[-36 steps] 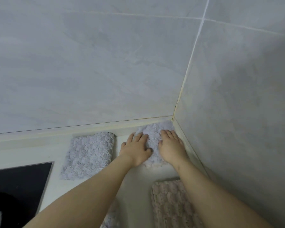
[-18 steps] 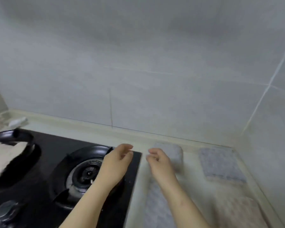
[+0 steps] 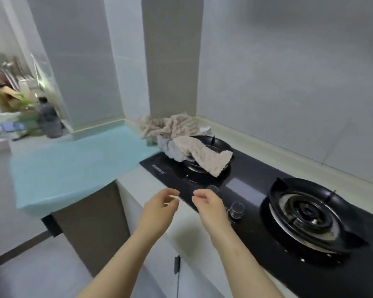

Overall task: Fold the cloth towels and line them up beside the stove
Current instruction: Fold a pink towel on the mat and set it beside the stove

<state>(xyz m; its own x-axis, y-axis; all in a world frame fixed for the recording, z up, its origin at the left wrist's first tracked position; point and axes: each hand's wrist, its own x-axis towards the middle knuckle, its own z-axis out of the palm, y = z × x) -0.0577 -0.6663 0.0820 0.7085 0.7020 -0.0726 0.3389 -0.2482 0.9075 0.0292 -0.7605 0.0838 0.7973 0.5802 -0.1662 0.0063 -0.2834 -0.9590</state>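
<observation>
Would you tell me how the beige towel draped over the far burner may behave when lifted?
Likely floppy: the beige towel drapes limply over the burner. Its nubby pile suggests an easy, non-slip grip. It may drag the grey towel touching it.

Your counter (image 3: 136, 188) is pale and runs along the tiled wall, with a black glass stove (image 3: 170, 173) set into it. A heap of unfolded beige towels (image 3: 170, 125) sits on the counter in the far corner, just beside the stove. From it a beige towel (image 3: 207, 155) and a grey towel (image 3: 170, 149) spill onto the far burner (image 3: 220, 145). A teal surface (image 3: 73, 160) meets the counter's left end.
</observation>
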